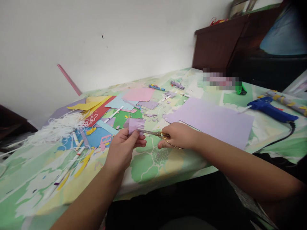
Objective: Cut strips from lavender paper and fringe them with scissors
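Between the thumb and fingers of my left hand (126, 143) is a small piece of purple paper (134, 124), with fringe-like slits along its right side. My right hand (181, 135) grips gold-handled scissors (157, 133) by the finger loops. The blades point left and reach the fringed edge of the paper, close to my left thumb. How far the blades are apart is too small to tell. To the right, partly behind my right hand, a large purple sheet (211, 119) lies flat on the table.
A flowered tablecloth (148, 166) covers the table. White string (64, 126) lies tangled at left, near coloured paper sheets (139, 95) and several white pens (114, 114). A blue glue gun (271, 108) with a black cord rests at right, beside a decorated roll (292, 103). Paper scraps lie about.
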Motion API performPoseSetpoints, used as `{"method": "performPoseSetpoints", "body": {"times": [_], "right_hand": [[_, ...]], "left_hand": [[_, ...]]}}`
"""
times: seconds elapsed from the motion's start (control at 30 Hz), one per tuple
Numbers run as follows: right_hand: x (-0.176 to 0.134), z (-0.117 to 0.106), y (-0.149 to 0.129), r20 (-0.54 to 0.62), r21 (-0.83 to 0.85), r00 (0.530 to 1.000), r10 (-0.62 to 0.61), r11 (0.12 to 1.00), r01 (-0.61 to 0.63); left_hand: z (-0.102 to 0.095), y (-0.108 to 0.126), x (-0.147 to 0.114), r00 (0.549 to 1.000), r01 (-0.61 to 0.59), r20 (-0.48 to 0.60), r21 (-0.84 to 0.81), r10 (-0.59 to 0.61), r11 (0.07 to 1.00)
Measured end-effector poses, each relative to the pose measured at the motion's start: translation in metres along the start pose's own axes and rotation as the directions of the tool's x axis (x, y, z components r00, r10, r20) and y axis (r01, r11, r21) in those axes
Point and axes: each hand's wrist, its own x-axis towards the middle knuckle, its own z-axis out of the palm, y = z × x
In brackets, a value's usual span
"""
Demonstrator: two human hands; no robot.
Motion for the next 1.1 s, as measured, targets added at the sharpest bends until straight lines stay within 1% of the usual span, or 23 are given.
{"method": "performPoseSetpoints", "body": {"times": [0.13,0.23,0.33,0.47,0.8,1.0,1.1], "right_hand": [[0.0,0.0012,0.0004,0.002,-0.006,1.0,-0.016,1.0,0.016],[0.0004,0.0021,0.001,-0.007,-0.014,0.999,-0.043,0.999,0.042],[0.0005,0.002,0.0005,0.002,-0.015,0.999,-0.053,0.998,0.053],[0.0,0.001,-0.0014,0.02,-0.022,0.999,-0.036,0.999,0.036],[-0.0007,0.0,-0.0025,-0.018,-0.008,0.998,-0.053,0.999,0.053],[0.0009,0.0003,-0.0025,-0.016,-0.017,0.999,-0.038,0.999,0.038],[0.0016,0.0014,-0.0019,-0.035,-0.027,0.999,-0.04,0.999,0.04]], "left_hand": [[0.0008,0.0007,-0.001,1.0,0.01,-0.002,0.032,-0.01,0.999],[0.0014,-0.0006,-0.0007,0.999,0.028,0.034,0.013,-0.028,1.0],[0.0016,-0.002,-0.0002,0.999,0.035,0.031,-0.006,-0.035,0.999],[0.0019,-0.0021,-0.0009,1.0,0.025,0.017,-0.004,-0.025,1.0],[0.0031,-0.0012,-0.0041,1.0,-0.014,0.002,-0.01,0.014,1.0],[0.0026,-0.0003,-0.0048,0.999,-0.025,0.023,-0.009,0.025,1.0],[0.0022,0.0001,-0.0051,0.999,-0.032,0.006,0.023,0.032,0.999]]}}
